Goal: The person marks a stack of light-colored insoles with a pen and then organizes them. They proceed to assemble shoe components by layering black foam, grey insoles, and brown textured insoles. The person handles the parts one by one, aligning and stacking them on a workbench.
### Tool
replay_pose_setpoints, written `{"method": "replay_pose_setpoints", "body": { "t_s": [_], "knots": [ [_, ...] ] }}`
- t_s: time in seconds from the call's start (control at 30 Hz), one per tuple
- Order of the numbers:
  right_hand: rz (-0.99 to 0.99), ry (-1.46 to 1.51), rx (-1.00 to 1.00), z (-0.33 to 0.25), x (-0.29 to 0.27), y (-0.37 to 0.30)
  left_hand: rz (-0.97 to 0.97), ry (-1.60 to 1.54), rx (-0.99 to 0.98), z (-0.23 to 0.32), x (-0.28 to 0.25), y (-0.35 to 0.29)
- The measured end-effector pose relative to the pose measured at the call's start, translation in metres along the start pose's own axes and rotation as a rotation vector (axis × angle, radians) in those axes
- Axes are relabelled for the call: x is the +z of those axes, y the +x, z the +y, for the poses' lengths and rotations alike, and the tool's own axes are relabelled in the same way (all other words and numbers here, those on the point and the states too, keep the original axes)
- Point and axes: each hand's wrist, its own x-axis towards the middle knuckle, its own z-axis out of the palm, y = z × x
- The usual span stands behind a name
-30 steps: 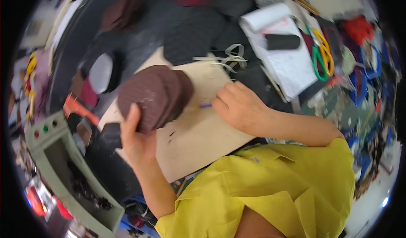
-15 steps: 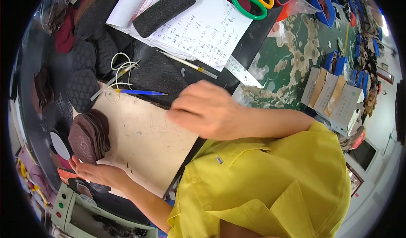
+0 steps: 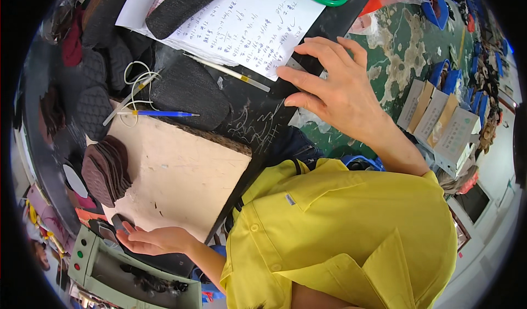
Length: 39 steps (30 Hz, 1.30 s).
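My right hand is spread above the right edge of a handwritten paper pad, over a metal ruler it mostly covers. Nothing shows in its fingers. Palm up with fingers stretched out, my left hand rests near the lower left corner of a pale board. Beside its fingertips is a small dark piece; whether they touch it I cannot tell. A stack of brown quilted pieces stands on the board's left side.
On the dark table lie a blue pen refill, a white pen, a coiled white cord and black pieces. A black oblong pad tops the paper. Green-handled scissors lie beyond. Boxes stand at right.
My right hand has moved from over the board to the paper's right edge, and its curled fingers have spread. My left hand has shifted nearer, away from the brown stack. The view has shifted slightly.
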Motion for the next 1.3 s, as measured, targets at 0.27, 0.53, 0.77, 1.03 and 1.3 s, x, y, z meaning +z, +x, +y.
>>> {"method": "replay_pose_setpoints", "body": {
  "t_s": [0.27,0.53,0.77,1.03,1.3],
  "knots": [
    [-0.034,0.002,-0.007,0.002,-0.004,-0.001,-0.185,0.029,0.113,-0.019,-0.031,-0.052],
    [-0.020,0.014,-0.010,0.003,0.002,-0.003,-0.236,0.123,0.228,-0.023,-0.037,-0.060],
    [0.001,0.025,-0.005,0.002,0.007,-0.004,-0.289,0.153,0.337,-0.026,-0.034,-0.062],
    [-0.065,-0.056,-0.003,-0.007,0.003,0.000,-0.317,0.080,0.271,-0.036,-0.030,-0.065],
    [-0.214,-0.199,-0.105,-0.027,-0.021,0.021,-0.257,-0.054,0.261,-0.024,-0.022,-0.019]
  ]
}}
